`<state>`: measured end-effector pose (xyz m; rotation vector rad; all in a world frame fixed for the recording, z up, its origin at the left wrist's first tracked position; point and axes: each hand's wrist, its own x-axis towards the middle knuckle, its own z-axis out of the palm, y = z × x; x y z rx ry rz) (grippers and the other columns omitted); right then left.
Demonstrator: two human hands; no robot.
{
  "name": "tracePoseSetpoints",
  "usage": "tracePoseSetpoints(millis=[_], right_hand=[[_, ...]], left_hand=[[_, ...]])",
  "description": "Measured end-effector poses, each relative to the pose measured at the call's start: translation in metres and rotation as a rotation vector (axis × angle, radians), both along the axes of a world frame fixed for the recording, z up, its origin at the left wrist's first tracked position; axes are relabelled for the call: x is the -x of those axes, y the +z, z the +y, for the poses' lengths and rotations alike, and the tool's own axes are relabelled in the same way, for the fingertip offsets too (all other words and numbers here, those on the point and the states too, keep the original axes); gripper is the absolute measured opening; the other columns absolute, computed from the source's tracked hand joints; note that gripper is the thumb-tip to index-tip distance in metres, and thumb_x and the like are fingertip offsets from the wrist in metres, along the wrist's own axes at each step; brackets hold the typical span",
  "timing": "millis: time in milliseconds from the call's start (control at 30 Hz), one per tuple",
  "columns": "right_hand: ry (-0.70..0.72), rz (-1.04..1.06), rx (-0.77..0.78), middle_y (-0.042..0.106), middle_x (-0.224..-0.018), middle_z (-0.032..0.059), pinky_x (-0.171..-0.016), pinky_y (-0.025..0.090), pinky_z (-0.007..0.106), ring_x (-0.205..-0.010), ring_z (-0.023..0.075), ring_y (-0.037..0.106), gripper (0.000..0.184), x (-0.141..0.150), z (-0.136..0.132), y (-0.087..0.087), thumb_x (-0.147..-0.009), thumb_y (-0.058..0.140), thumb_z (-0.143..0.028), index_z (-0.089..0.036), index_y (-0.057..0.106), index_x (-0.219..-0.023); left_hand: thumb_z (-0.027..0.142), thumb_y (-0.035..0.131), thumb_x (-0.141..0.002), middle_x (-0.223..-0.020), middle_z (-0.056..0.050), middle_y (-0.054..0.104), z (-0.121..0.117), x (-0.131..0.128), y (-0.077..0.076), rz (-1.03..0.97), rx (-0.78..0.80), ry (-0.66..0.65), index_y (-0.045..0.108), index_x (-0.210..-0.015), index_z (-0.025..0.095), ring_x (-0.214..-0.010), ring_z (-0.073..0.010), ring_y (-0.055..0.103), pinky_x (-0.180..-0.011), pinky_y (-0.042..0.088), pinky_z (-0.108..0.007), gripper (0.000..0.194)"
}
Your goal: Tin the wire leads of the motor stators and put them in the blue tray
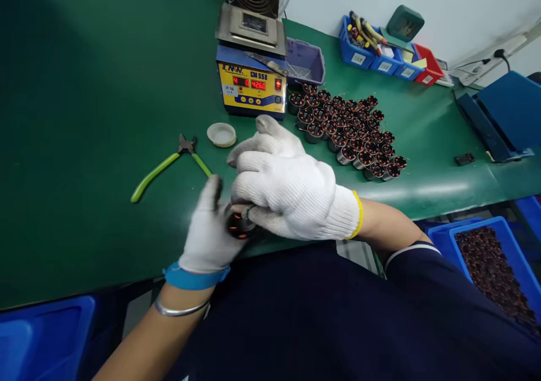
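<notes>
My left hand [211, 231], in a white glove with a blue wrist strap, is closed around a motor stator [237, 226] with copper windings near the table's front edge. Over it bends my right hand [287, 192], also gloved, its fingers curled and its thumb at the stator's top. What the right fingertips pinch, if anything, is hidden and blurred. Left of the hands lie green-handled cutting pliers [156, 177], jaws pointing away from me, one handle running up to my left thumb. A small white round dish [222, 135] sits just beyond the hands.
A solder pot [252, 82] with a lit red display stands at the back, a knife-like tool on it. Beside it are a purple bin [306, 60] and many stators [357, 127] in rows. Blue tool bins [357, 51] line the wall. A blue crate [499, 268] of small parts is lower right.
</notes>
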<state>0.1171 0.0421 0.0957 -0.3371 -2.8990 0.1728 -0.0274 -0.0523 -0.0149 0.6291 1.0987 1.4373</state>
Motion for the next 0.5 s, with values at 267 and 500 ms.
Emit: tracePoseSetpoints(millis=[267,500], right_hand=[[-0.212,0.515,0.613,0.066,-0.093,0.0055,-0.103,0.049,0.041,-0.104,0.0199,0.063,0.021,-0.028,0.011,-0.040,-0.096,0.058,-0.032,-0.016,0.060,-0.082],[-0.442,0.652,0.888,0.069,-0.096,0.0065,-0.096,0.053,0.036,-0.104,0.0200,0.065,0.028,-0.035,0.004,-0.081,-0.087,0.070,-0.042,-0.014,0.068,-0.094]], left_hand=[[0.047,0.082,-0.079,-0.086,-0.003,0.071,-0.005,-0.022,0.012,-0.124,-0.083,0.109,0.071,-0.098,0.021,-0.060,-0.0133,0.065,-0.050,0.056,-0.023,0.034],[0.036,0.086,-0.074,-0.100,-0.004,0.073,-0.004,-0.021,0.007,-0.162,-0.022,0.241,0.066,-0.098,0.020,-0.077,-0.0187,0.072,-0.065,0.064,-0.029,0.035]])
